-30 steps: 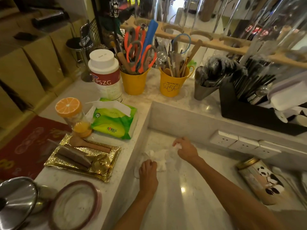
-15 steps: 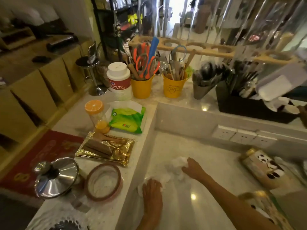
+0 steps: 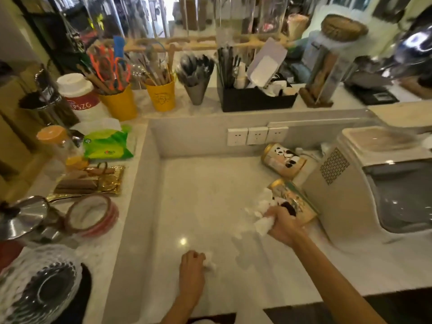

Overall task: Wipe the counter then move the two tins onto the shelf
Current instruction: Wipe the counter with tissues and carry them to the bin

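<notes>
Two gold tins with panda pictures stand on the pale marble counter [image 3: 205,206] at the right: one [image 3: 282,160] near the back wall, the other [image 3: 297,202] closer to me. My right hand [image 3: 284,226] is closed around a crumpled white tissue [image 3: 263,215] and sits right against the nearer tin's left side. My left hand [image 3: 192,268] rests on the counter near the front edge, fingers curled over a smaller white tissue wad [image 3: 210,263].
A raised shelf [image 3: 210,111] runs behind and left of the counter, crowded with yellow utensil cups [image 3: 161,95], a black caddy [image 3: 257,99], a green wipes pack [image 3: 108,146], a gold tray [image 3: 93,181] and tape rolls [image 3: 93,215]. A beige appliance [image 3: 374,183] stands right of the tins. Wall sockets [image 3: 256,135] sit behind.
My right hand has swept the tissue from the counter's left side across to the nearer tin at the right. My left hand has slid toward the front edge. The view has swung right.
</notes>
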A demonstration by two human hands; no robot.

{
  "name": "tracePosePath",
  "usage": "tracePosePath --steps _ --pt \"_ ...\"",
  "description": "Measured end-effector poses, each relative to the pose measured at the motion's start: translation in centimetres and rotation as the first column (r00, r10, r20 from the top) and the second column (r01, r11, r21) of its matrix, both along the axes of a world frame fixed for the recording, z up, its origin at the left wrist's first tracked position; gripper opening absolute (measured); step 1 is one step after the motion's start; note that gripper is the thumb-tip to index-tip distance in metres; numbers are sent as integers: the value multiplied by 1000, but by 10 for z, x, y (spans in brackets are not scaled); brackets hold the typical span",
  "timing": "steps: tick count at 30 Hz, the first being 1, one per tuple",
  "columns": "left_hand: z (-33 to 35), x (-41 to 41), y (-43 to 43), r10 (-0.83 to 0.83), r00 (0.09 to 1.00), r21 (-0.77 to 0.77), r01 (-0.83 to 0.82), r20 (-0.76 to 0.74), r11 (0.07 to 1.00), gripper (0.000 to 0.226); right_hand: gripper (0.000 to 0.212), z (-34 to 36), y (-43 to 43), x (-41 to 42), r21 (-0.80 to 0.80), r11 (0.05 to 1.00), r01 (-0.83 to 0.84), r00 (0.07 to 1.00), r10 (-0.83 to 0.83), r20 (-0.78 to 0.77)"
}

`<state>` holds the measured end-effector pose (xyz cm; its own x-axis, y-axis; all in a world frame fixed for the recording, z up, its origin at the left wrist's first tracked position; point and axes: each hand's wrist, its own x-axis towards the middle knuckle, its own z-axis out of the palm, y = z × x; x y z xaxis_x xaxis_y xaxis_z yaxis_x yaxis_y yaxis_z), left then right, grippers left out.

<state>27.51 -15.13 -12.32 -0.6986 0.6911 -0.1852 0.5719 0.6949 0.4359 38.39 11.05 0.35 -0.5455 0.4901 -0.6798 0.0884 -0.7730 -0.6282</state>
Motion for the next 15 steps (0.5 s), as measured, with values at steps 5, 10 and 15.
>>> tracePosePath --steps 5,10,15 --pt "11 29 -30 -23 988 7 22 151 1000 25 46 -33 -46 39 -61 991 -119 991 115 -64" --pt "22 64 -78 172 934 30 -190 312 981 25 44 -88 -109 63 -2 895 -447 890 445 100" --pt "17 108 -179 462 781 50 -529 421 847 27 51 -117 -212 67 -113 737 -666 730 676 103"
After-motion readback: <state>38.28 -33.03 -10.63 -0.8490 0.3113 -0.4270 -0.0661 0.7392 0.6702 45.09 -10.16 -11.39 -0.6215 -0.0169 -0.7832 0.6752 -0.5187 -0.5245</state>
